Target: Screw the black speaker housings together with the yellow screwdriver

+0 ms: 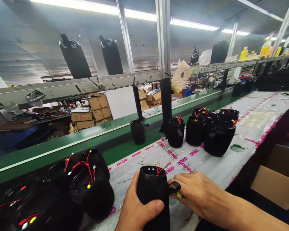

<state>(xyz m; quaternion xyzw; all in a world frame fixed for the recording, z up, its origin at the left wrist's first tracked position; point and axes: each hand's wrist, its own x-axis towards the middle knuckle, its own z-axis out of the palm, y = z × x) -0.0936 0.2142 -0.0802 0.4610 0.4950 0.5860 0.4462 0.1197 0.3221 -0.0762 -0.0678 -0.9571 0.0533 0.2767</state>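
Note:
My left hand (142,208) is wrapped round a black cylindrical speaker housing (152,189), its thumb across the near side. The housing stands upright, open at the top, and red, yellow and white-tipped wires (160,168) stick out of it. At its right side, my right hand (195,189) is closed by the black strap loop (175,185), with the fingertips pinched on it. A small yellow piece (179,194) shows under those fingers; what it belongs to is hidden.
Similar wired housings crowd the left (93,186), and several more (219,138) stand on the printed plastic sheet (132,179). One housing (137,131) sits on the green conveyor belt (115,141). A post (166,102) rises behind. A cardboard box (274,186) is at lower right.

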